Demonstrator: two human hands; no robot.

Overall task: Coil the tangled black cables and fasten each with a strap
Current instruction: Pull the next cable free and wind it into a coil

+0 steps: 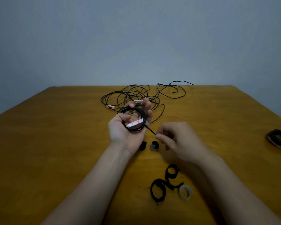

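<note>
Black cables (131,95) lay in a loose tangle at the far middle of the counter (55,135). We judged this kept them out of the working zone, so that one cable could be handled apart from the rest.

We held our left hand (126,133) palm up in front of that tangle. Its fingers (147,106) were curled partway round a coil (134,130) of cable bearing a white-and-orange label (134,123). The thumb lay across the inside of the ring, which likely stopped the turns from springing open.

From the coil a short free end (150,129) ran down to the right. Our right hand (177,140) pinched it between thumb and forefinger, probably to guide the last turn.

Two small rolled straps (154,145) sat on the counter just below and between the hands. Further loose straps (157,190) lay nearer us, within reach for fastening.

At the far right edge rested a bundle (278,140) of coiled cable, apparently already strapped and set aside.
</note>
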